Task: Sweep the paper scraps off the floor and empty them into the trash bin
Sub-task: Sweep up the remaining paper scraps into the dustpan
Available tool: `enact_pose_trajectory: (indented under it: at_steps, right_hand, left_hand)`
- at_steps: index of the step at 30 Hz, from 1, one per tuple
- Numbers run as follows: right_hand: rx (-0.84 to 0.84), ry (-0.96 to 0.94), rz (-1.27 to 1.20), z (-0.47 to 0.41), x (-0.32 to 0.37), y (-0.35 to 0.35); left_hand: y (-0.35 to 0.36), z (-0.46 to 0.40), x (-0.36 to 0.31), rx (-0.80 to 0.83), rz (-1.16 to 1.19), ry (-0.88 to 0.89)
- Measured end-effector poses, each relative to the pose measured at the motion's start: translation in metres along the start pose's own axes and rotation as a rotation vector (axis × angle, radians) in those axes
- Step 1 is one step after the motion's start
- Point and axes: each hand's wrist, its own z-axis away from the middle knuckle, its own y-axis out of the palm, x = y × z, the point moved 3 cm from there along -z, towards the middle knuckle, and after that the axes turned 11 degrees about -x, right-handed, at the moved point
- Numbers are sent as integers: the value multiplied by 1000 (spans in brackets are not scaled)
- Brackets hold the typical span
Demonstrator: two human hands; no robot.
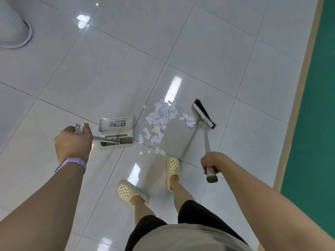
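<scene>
A pile of white paper scraps [161, 116] lies on the glossy tiled floor, with loose pieces trailing toward my feet. My left hand [73, 142] grips the handle of a grey dustpan [117, 132], which rests on the floor just left of the pile. My right hand [212, 163] is closed around the handle of a broom. The broom's white head with black bristles [204, 114] touches the floor at the right edge of the scraps. No trash bin is in view.
A round white column base [16, 28] stands at the far left. A green floor area with a tan border strip [297, 98] runs along the right. My two feet in cream clogs [173, 166] stand just behind the scraps.
</scene>
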Motion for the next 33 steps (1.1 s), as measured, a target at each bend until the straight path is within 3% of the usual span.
enact_pose_trajectory:
  at_steps: [9,14,17,23,27,33]
  right_hand:
    - [259,-53,-184,65,-7,40]
    - [351,-61,-450,79,-21,17]
    - [315,-92,-541,81,-47,-17]
    - [116,-206,-352,95,-62,-50]
    - [-30,-255,-278,78,-15,-45]
    - [-55,-305,-132,23,83,-23]
  left_hand:
    - [-5,3,1,12,19,3]
    - [-8,7,7,31,45,-20]
    - [-10,9,10,35,47,-31]
    - [-12,14,17,21,52,-30]
    - [-12,22,21,4,57,-33]
    - [-11,27,34,-28,19,-48]
